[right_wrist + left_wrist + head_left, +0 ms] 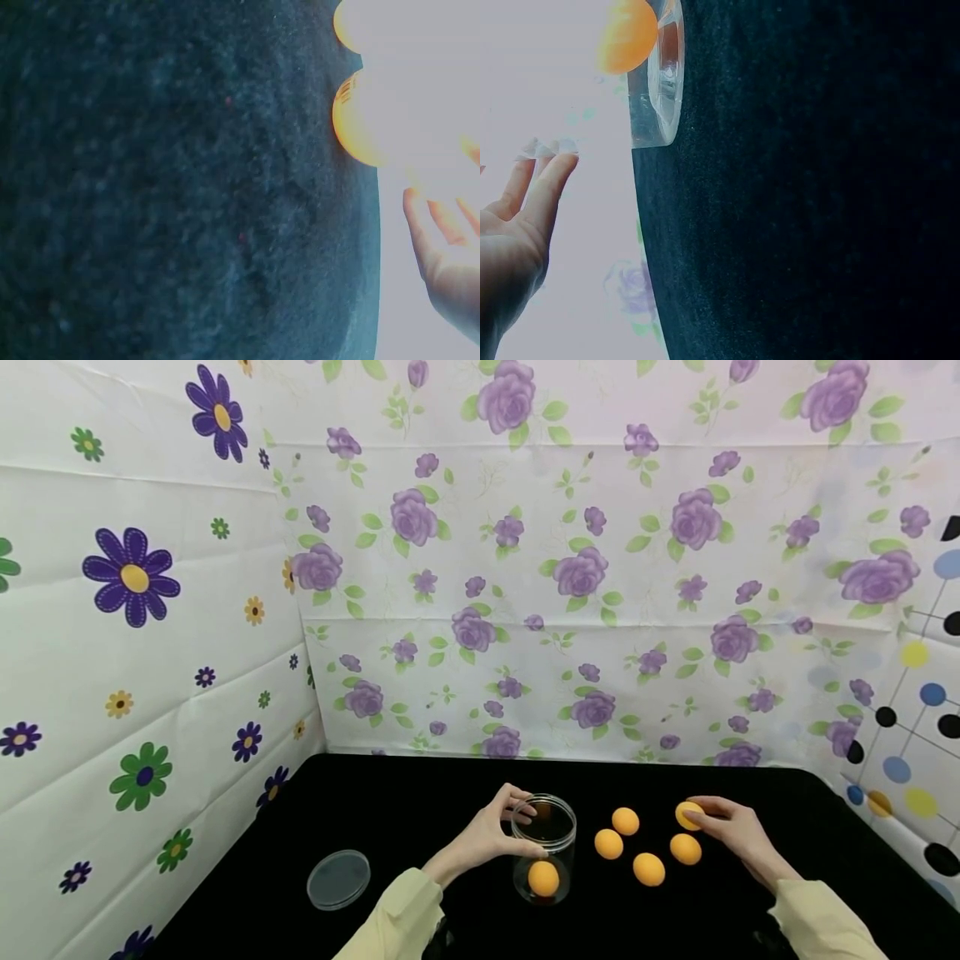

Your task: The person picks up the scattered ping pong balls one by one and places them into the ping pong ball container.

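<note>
Orange ball [686,815], one: being pinched between thumb and fingers by the right-hand grip [738,833], at the right of the group. Whether the black desk [247,877] is being touched by it cannot be told.

Transparent jar [562,860], one: being held upright by the left-hand grip [491,837], thumb being placed on the near side, fingers being curled round the far side, close to the rim.

Enclosed ball [543,878], one, orange: being contained in the lower part of the jar.

Loose balls [648,869], four, orange: being carried by the desk between the jar and the right-hand grip. Two are being seen just beside each other, nearest the jar; one is being seen nearer the front; one is being seen just in front of the pinched ball. In the right wrist view, two balls are being partly washed out by glare.

Round lid [339,880], one, translucent: being carried by the desk, left of the jar and well apart.

Floral cloth [472,631], purple on white: being hung behind the desk.

Sleeves [405,910], pale yellow: being worn on both arms.
</note>
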Motion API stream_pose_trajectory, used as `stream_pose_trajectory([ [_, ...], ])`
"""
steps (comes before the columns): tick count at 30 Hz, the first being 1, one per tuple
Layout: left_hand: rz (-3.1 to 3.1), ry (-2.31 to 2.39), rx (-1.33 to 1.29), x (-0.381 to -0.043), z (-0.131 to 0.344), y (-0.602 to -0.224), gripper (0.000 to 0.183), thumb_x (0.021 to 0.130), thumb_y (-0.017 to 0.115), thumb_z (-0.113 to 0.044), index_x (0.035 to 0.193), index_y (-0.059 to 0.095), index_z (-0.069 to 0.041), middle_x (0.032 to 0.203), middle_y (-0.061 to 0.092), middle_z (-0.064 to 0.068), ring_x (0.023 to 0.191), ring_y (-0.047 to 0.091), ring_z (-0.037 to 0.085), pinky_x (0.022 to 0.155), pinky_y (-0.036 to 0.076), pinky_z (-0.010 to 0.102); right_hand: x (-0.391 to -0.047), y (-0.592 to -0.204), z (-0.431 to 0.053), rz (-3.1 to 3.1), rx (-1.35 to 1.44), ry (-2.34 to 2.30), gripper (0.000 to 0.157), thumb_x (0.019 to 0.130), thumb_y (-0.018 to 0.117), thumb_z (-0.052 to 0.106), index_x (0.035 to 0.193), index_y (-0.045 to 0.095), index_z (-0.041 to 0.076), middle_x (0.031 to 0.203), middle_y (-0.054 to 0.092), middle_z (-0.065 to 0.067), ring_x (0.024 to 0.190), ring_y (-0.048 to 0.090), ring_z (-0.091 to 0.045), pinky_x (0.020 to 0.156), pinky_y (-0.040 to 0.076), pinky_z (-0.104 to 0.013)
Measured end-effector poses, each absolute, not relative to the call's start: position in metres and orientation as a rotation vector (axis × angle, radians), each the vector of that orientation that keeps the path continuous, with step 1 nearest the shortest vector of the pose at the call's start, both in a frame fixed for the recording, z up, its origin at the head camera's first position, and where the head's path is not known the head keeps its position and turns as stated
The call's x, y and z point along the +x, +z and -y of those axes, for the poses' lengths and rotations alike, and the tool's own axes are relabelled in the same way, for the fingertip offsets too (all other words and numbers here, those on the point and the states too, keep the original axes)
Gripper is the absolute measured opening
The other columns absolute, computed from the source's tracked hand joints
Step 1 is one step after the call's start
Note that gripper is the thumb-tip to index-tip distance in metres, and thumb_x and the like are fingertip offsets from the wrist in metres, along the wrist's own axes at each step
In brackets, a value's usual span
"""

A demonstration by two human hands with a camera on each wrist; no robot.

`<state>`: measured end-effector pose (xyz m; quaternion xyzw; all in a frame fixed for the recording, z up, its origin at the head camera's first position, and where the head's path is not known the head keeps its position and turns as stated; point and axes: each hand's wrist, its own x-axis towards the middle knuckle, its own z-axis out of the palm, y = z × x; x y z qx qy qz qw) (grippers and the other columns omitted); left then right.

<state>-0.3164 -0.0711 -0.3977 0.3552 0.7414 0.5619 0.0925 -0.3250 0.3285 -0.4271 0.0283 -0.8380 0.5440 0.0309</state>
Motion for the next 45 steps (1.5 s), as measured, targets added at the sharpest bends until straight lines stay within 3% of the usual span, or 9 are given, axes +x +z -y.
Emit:
stream_pose_trajectory([
  [3,-2.19,1.671,1.045,-0.317,0.071,-0.396,0.058,0.08,0.071,-0.02,0.125,0.037,-0.005,0.123,0.046,0.018,0.112,0.042,0.033,0.091,0.033,0.038,-0.325,-0.426,-0.326,2.576,0.093,1.668,0.061,0.086,0.061,0.034,0.128,0.045,-0.008,0.117,0.052,-0.022,0.1,0.053,-0.03,0.081,0.045,-0.037],
  [12,-2.242,1.66,1.049,-0.326,0.07,-0.41,0.057,0.079,0.071,-0.03,0.124,0.039,-0.015,0.121,0.048,0.01,0.111,0.044,0.024,0.091,0.033,0.038,-0.326,-0.422,-0.32,2.543,0.137,1.756,0.061,0.087,0.061,0.031,0.13,0.042,-0.008,0.118,0.05,-0.022,0.099,0.054,-0.028,0.083,0.043,-0.039],
  [21,-2.223,1.668,1.046,-0.326,0.07,-0.411,0.056,0.08,0.071,-0.028,0.124,0.039,-0.015,0.122,0.047,0.013,0.11,0.044,0.026,0.09,0.034,0.038,-0.326,-0.416,-0.311,2.497,0.164,1.804,0.059,0.087,0.062,0.028,0.129,0.042,-0.008,0.114,0.054,-0.02,0.095,0.057,-0.026,0.084,0.042,-0.041],
  [45,-2.237,1.661,1.017,-0.324,0.07,-0.409,0.059,0.078,0.072,-0.03,0.125,0.039,-0.017,0.12,0.049,0.006,0.107,0.047,0.026,0.087,0.037,0.039,-0.326,-0.407,-0.3,2.497,0.222,1.786,0.058,0.086,0.062,0.032,0.128,0.046,-0.004,0.116,0.053,-0.019,0.099,0.055,-0.03,0.085,0.041,-0.042],
])
